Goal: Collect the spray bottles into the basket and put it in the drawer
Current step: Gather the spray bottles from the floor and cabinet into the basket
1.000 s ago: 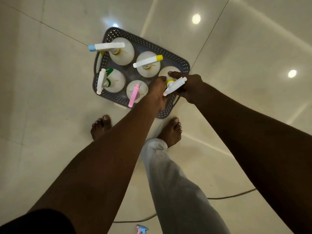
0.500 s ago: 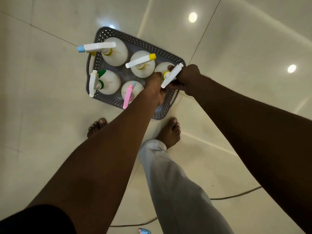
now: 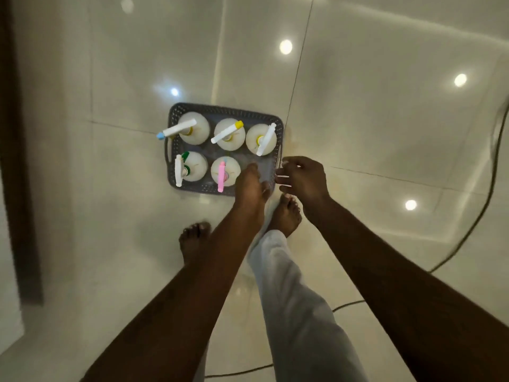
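Note:
A dark grey perforated basket stands on the glossy tiled floor. Five white spray bottles stand upright in it: at the back a blue-tipped one, a yellow-tipped one and a white-nozzled one; at the front a green-capped one and a pink-nozzled one. My left hand hovers over the basket's bare front right corner and holds nothing. My right hand is beside the basket's right handle with its fingers spread and nothing in them.
A dark cable curves over the floor on the right and runs behind my legs. A dark wooden edge rises along the left. My bare feet stand just in front of the basket.
My right hand has let go of the white-nozzled bottle, which now stands in the back right of the basket. Both hands have drawn back toward me, and the basket looks farther away.

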The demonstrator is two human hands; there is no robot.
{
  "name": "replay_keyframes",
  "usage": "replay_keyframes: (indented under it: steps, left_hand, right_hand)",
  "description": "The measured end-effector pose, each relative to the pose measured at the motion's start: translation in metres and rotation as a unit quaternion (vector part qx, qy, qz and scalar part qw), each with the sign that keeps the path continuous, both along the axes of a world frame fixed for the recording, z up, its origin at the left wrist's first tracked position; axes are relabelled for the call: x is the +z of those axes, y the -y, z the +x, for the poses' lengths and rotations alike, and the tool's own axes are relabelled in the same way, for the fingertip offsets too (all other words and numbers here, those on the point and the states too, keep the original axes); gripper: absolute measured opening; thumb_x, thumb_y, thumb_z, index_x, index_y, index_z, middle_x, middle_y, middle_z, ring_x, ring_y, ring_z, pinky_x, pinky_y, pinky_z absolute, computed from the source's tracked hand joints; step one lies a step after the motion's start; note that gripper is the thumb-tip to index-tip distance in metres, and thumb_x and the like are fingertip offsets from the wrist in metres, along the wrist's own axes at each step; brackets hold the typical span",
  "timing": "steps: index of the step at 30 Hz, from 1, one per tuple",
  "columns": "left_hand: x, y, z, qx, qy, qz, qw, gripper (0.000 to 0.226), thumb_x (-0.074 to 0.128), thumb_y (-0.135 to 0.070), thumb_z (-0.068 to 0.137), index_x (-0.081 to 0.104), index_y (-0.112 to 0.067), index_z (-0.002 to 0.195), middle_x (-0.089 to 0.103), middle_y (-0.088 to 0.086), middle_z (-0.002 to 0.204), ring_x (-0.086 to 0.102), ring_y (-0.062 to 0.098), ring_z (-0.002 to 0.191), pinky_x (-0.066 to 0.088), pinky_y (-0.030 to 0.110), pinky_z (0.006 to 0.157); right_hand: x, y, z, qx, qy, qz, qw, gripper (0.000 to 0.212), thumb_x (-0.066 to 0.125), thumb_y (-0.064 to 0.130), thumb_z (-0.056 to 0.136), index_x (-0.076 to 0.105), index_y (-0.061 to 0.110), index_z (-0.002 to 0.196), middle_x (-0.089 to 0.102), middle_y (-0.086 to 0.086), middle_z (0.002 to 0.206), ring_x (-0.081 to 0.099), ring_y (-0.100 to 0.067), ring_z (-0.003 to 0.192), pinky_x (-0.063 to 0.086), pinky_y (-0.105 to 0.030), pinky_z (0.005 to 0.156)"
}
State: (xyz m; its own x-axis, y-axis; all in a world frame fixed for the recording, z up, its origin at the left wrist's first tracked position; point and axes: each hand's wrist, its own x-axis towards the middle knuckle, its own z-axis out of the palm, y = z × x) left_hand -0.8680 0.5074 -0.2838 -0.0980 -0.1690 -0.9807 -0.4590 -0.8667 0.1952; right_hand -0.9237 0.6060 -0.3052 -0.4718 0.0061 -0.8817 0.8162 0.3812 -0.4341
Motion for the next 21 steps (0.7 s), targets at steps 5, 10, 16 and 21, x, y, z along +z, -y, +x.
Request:
replay_keyframes:
  steps: [5, 10, 16, 21]
  left_hand:
    - [0.095, 0.009, 0.036, -0.327, -0.092, -0.173, 0.924, 0.039, 0.05, -0.038, 0.107, 0.064, -0.019, 0.137, 0.067, 0.014, 0.14, 0.061, 0.031, 0.133, 0.045, 0.055, 0.118]
    - [0.188, 0.034, 0.064, -0.452, -0.171, -0.225, 0.846, 0.033, 0.054, -0.037, 0.105, 0.07, -0.021, 0.13, 0.072, 0.005, 0.131, 0.064, 0.025, 0.127, 0.049, 0.057, 0.113]
    - [0.267, 0.026, 0.101, -0.569, -0.243, -0.24, 0.748, 0.017, 0.055, -0.039, 0.104, 0.069, -0.048, 0.102, 0.074, -0.018, 0.109, 0.068, 0.011, 0.113, 0.052, 0.054, 0.109]
    - [0.299, -0.016, 0.147, -0.641, -0.28, -0.211, 0.683, 0.024, 0.057, -0.036, 0.105, 0.072, -0.027, 0.121, 0.075, -0.005, 0.123, 0.067, 0.02, 0.123, 0.05, 0.058, 0.111]
  right_hand:
    - [0.099, -0.009, 0.06, -0.055, -0.091, 0.007, 0.994, 0.019, 0.069, 0.013, 0.099, 0.079, 0.01, 0.116, 0.083, -0.01, 0.102, 0.08, -0.029, 0.097, 0.062, -0.038, 0.079]
    - [0.207, -0.016, 0.113, -0.128, -0.16, 0.004, 0.979, 0.023, 0.067, 0.011, 0.103, 0.077, 0.006, 0.123, 0.08, -0.013, 0.111, 0.075, -0.035, 0.106, 0.063, -0.046, 0.087]
    - [0.295, -0.04, 0.186, -0.247, -0.204, 0.023, 0.947, 0.021, 0.067, 0.012, 0.102, 0.079, 0.011, 0.12, 0.081, -0.002, 0.111, 0.075, -0.025, 0.104, 0.062, -0.051, 0.096]
    - [0.336, -0.074, 0.27, -0.331, -0.222, 0.066, 0.915, 0.02, 0.069, 0.013, 0.102, 0.08, 0.015, 0.118, 0.08, 0.007, 0.111, 0.075, -0.014, 0.107, 0.06, -0.053, 0.1]
